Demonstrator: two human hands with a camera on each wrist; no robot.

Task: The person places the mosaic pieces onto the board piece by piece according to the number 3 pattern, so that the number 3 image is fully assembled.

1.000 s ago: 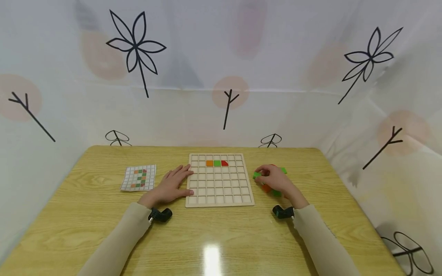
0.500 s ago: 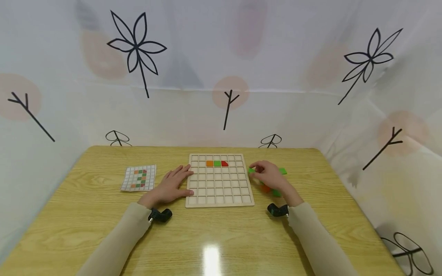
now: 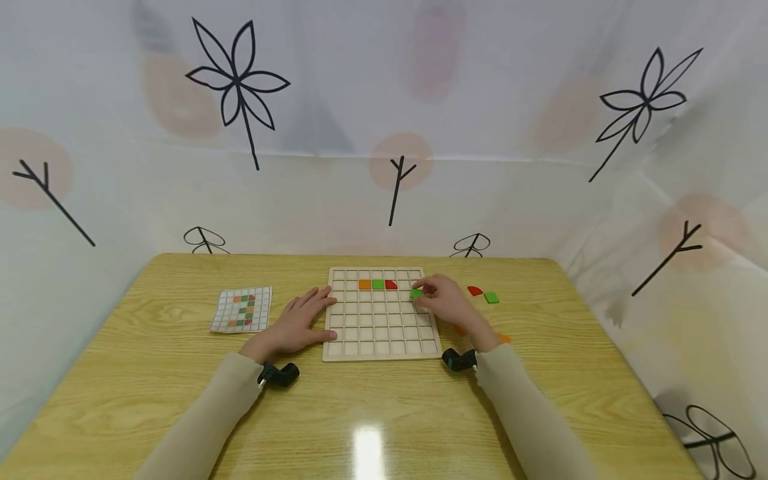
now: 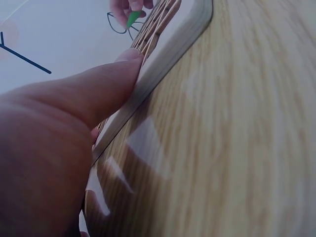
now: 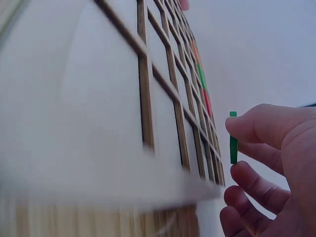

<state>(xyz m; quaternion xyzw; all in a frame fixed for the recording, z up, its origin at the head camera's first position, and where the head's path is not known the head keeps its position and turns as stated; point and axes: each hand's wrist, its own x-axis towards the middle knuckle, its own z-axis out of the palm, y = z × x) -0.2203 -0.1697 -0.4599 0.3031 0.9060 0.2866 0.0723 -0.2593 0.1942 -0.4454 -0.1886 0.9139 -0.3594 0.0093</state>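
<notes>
A pale wooden grid board (image 3: 381,335) lies on the table. In its second row from the back sit an orange square tile (image 3: 365,285), a green square tile (image 3: 377,285) and a red quarter-round tile (image 3: 391,285). My left hand (image 3: 298,322) rests on the board's left edge, fingers spread; its thumb (image 4: 106,84) lies on the rim in the left wrist view. Over the board's right side, my right hand (image 3: 449,303) pinches a green tile (image 5: 233,143) between thumb and fingers. Seen edge-on in the right wrist view, this tile is held above the grid.
Left of the board lies a paper card (image 3: 222,310) with a printed grid of coloured shapes. To the right are a loose red quarter-round tile (image 3: 475,291), a green tile (image 3: 492,297) and an orange tile (image 3: 505,339), partly behind the right arm. A patterned cloth stands behind the table.
My right hand has moved left from the loose tiles to over the board's right side, bringing the green tile with it. My left hand has stayed in place.
</notes>
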